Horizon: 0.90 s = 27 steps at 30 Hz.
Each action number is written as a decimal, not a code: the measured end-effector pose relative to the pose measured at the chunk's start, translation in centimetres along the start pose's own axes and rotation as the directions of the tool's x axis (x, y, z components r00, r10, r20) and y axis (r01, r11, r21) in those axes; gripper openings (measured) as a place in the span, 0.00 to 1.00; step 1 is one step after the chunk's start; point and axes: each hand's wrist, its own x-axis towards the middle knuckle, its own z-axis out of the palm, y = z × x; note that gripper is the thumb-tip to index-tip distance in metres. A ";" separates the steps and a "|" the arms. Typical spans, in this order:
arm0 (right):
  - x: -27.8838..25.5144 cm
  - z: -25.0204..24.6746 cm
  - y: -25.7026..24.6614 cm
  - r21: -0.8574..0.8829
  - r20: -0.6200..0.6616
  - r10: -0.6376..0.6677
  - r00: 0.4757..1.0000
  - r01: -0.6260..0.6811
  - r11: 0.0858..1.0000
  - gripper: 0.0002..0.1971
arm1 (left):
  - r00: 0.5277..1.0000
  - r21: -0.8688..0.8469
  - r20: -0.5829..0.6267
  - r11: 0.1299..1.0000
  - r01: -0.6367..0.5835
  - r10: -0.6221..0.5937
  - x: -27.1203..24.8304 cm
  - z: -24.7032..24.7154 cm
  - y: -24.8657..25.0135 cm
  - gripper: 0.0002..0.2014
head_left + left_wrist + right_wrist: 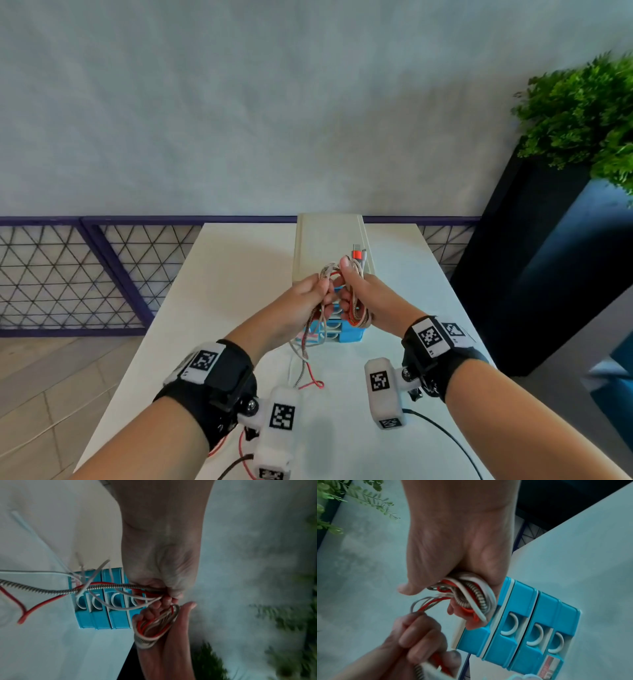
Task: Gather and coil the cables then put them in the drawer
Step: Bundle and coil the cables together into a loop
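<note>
Both hands are raised over the white table (233,274), in front of a small drawer unit (347,335) with blue fronts and a beige top. My right hand (358,291) grips a coil of cables (356,308): red, white and braided strands looped together, a red plug sticking up above the thumb. Close on its left, my left hand (320,294) pinches the strands that feed into the coil. Their loose tails (303,370) hang down to the table. The right wrist view shows the coil (476,599) in the right fist. All drawers (522,635) look closed.
A leafy plant (582,113) in a tall dark planter stands past the table's right edge. A purple lattice fence (85,274) runs along the wall to the left. The rig's black lead (445,435) trails over the near right of the table.
</note>
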 end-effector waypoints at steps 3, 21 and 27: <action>-0.1 1.0 -0.1 0.056 0.070 0.043 0.997 -0.047 0.997 0.39 | 0.994 0.263 -0.069 0.963 -0.063 0.084 0.0 1.6 0.4 0.11; -0.8 1.4 -0.2 -0.042 -0.028 -0.001 1.000 0.000 0.999 0.19 | 0.997 0.525 0.025 0.850 0.051 -0.075 0.4 1.8 2.2 0.17; 0.8 0.9 -0.4 0.085 -0.070 -0.075 0.995 0.080 0.993 0.15 | 0.915 0.528 0.241 0.835 0.156 -0.323 -0.7 1.8 2.4 0.12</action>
